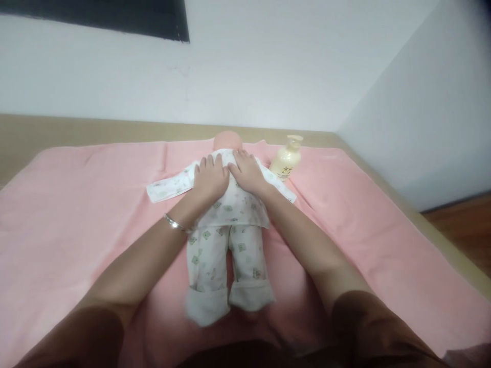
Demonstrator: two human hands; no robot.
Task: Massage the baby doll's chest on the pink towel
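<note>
A baby doll (227, 140) lies on a pink cloth, dressed in a white printed top (232, 207) and matching trousers (209, 255) with turned-up cuffs. Its head points away from me, and no face shows. My left hand (210, 176) rests flat on the left of the doll's upper body, fingers spread. On the other side my right hand (247, 171) lies flat near the shoulder, its thumb close to the left hand. Both sleeves stretch out sideways. A pale yellow pump bottle (286, 158) stands just beyond the right sleeve.
The pink cloth (76, 220) covers most of a wooden-edged surface (95, 132). A white wall (249, 71) rises behind it, with a dark panel (115, 18) at upper left. Brown wooden flooring (464, 225) shows at far right.
</note>
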